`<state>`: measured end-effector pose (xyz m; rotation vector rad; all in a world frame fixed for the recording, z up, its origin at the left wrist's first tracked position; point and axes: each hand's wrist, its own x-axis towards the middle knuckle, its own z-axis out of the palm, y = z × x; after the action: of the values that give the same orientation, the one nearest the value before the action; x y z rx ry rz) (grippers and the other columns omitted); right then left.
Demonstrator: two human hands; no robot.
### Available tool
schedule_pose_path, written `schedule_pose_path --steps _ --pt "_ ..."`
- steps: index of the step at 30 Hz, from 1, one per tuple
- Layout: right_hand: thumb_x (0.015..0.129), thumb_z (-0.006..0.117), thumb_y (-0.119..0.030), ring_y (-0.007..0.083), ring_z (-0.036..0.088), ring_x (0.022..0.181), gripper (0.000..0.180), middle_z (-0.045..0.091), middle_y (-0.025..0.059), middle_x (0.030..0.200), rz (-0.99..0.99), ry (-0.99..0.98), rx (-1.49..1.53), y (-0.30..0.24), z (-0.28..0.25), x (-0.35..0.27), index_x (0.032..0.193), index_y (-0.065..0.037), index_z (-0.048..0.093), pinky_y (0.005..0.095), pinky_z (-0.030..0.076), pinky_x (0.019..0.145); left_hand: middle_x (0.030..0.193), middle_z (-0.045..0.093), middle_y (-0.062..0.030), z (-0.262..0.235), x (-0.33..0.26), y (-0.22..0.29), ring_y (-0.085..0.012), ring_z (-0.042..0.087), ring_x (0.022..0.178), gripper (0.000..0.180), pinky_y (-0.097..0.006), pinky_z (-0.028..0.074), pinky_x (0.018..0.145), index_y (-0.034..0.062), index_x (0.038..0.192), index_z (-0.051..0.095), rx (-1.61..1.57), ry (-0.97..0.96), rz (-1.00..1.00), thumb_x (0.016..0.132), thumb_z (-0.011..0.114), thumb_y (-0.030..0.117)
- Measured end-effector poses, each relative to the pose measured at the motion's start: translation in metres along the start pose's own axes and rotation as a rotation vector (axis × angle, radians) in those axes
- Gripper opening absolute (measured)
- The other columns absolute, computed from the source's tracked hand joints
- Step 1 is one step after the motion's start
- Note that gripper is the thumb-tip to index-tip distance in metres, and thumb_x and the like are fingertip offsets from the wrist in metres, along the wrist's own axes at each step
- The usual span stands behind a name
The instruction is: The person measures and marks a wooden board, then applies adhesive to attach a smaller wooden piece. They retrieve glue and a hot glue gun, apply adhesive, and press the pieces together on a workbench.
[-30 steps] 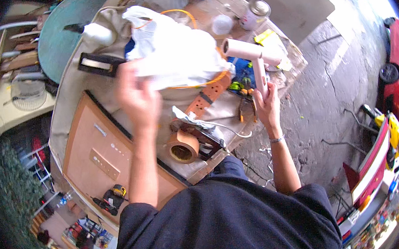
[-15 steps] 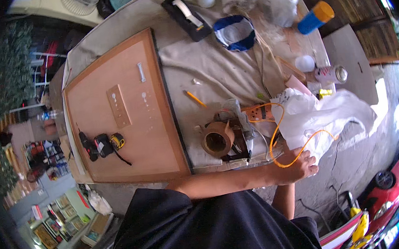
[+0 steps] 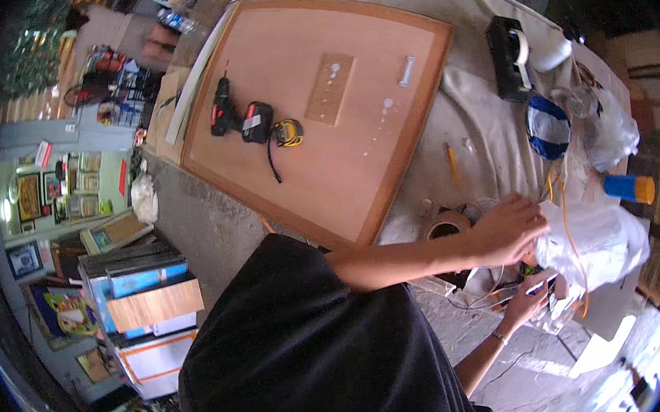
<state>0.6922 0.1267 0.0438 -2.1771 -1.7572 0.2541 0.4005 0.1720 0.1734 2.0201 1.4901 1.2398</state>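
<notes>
Plastic bag (image 3: 596,238) sits at the table's (image 3: 488,133) near edge, white and crumpled, with an orange cord (image 3: 565,221) looped over it. You're mid-way by the look of it: bag gripped, nothing pulled free yet. Your left hand (image 3: 509,229) reaches across, fingers curled onto the bag's edge. Your right hand (image 3: 530,298) comes up from below, fingers pinching something small, can't tell what.

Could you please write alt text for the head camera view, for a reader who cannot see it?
A person in a black shirt leans over a cloth-covered table, left hand and right hand both at a white plastic bag with an orange cord. A roll of brown tape lies beside them; a cordless drill and tape measure rest on a wooden board.
</notes>
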Motion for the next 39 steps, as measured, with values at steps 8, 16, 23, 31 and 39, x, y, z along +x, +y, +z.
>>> schedule_pose_path --steps 8,16,23,31,39 --pt "0.098 0.064 -0.037 0.0287 0.053 0.087 0.056 0.053 0.0188 0.112 -0.246 -0.067 0.086 -0.046 0.004 0.023 0.141 -0.005 0.051 0.0415 0.048 0.075 0.115 0.062 -0.0085 -0.102 -0.045 -0.043 -0.0282 0.058 0.109 0.021 -0.043 0.043 0.095 0.0067 0.108 0.063 0.116 0.205 -0.107 0.088 0.067 0.012" --pt "0.098 0.06 -0.042 0.0384 0.055 0.114 0.052 0.056 0.0235 0.126 -0.117 -0.147 -0.012 -0.081 -0.011 -0.002 0.132 -0.002 0.059 0.048 0.047 0.097 0.113 0.066 -0.0057 -0.191 -0.166 -0.069 -0.0266 0.062 0.104 0.02 -0.04 0.047 0.091 0.0099 0.107 0.064 0.145 0.247 -0.327 0.087 0.071 0.01" --pt "0.092 0.053 -0.015 0.0337 0.063 0.104 0.029 0.066 0.0217 0.112 0.026 0.039 0.101 -0.094 -0.09 -0.124 0.113 0.0 0.065 0.0439 0.049 0.089 0.105 0.07 -0.0099 -0.202 -0.146 -0.089 -0.0299 0.066 0.098 0.02 -0.043 0.049 0.09 0.0063 0.105 0.067 -0.177 0.127 -0.018 0.086 0.071 0.007" --pt "0.099 0.053 -0.022 0.0408 0.062 0.095 0.02 0.062 0.0203 0.096 0.337 0.178 0.11 -0.171 -0.076 -0.243 0.095 -0.004 0.059 0.0494 0.051 0.079 0.101 0.067 -0.016 -0.247 -0.201 -0.102 -0.0337 0.064 0.097 0.011 -0.044 0.051 0.087 -0.0009 0.102 0.065 -0.126 -0.185 -0.121 0.095 0.059 0.005" --pt "0.099 0.056 -0.033 0.0458 0.065 0.079 0.03 0.066 0.0231 0.079 0.649 0.17 0.049 -0.136 -0.077 -0.338 0.089 -0.005 0.057 0.0546 0.051 0.068 0.105 0.066 -0.017 -0.218 -0.154 -0.104 -0.031 0.064 0.101 0.015 -0.041 0.053 0.09 -0.0029 0.107 0.064 -0.217 -0.285 -0.034 0.097 0.059 0.007"
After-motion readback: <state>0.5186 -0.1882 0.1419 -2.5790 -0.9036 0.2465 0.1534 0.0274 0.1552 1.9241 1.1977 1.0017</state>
